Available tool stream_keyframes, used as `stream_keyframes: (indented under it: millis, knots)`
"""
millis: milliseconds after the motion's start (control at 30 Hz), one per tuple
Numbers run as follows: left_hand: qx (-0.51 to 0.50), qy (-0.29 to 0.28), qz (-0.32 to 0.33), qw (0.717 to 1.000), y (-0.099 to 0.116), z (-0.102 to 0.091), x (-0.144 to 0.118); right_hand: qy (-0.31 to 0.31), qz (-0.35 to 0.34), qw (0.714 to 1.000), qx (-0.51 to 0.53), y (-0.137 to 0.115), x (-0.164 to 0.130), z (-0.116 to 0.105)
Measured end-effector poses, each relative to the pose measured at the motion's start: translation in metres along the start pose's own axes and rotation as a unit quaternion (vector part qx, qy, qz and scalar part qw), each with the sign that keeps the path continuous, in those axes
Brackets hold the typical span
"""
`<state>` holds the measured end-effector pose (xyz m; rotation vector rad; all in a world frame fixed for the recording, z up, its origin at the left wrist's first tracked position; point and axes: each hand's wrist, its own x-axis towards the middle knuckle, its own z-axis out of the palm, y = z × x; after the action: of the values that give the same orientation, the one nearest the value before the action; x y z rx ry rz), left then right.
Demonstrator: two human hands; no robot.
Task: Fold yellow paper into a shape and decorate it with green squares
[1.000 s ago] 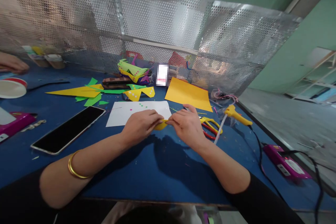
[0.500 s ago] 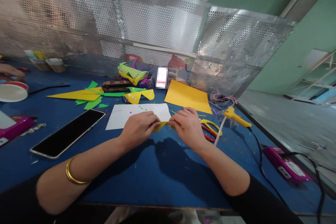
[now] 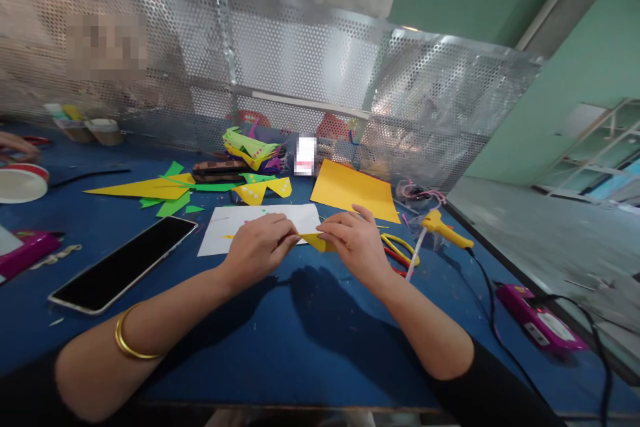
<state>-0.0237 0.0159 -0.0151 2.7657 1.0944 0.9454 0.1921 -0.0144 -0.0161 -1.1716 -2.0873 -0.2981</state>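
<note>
Since a second ago the small yellow paper piece (image 3: 314, 241) has flattened from a curl, pinched at both ends between my left hand (image 3: 257, 250) and right hand (image 3: 353, 247), fingers closed, above the blue table (image 3: 310, 333), just before the white sheet (image 3: 235, 230).

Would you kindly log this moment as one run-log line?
left hand: pinching yellow paper piece | right hand: pinching same piece | white sheet: behind hands | table: blue
</note>
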Motion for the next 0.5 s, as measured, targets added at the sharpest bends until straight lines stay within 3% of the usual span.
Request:
stream_keyframes:
  millis: [233, 400, 500]
  knots:
    - [-0.039, -0.019, -0.043, 0.998, -0.007, 0.003, 0.001, 0.0, 0.01, 1.0, -0.024, 0.003, 0.0, -0.001]
    - [-0.074, -0.049, -0.03, 0.996, -0.007, 0.01, 0.0, -0.017, -0.012, 1.0, -0.018, -0.01, -0.002, 0.005]
    - [-0.061, -0.037, -0.018, 0.997, -0.004, 0.01, -0.002, -0.023, -0.017, 0.999, -0.015, -0.014, -0.003, 0.007]
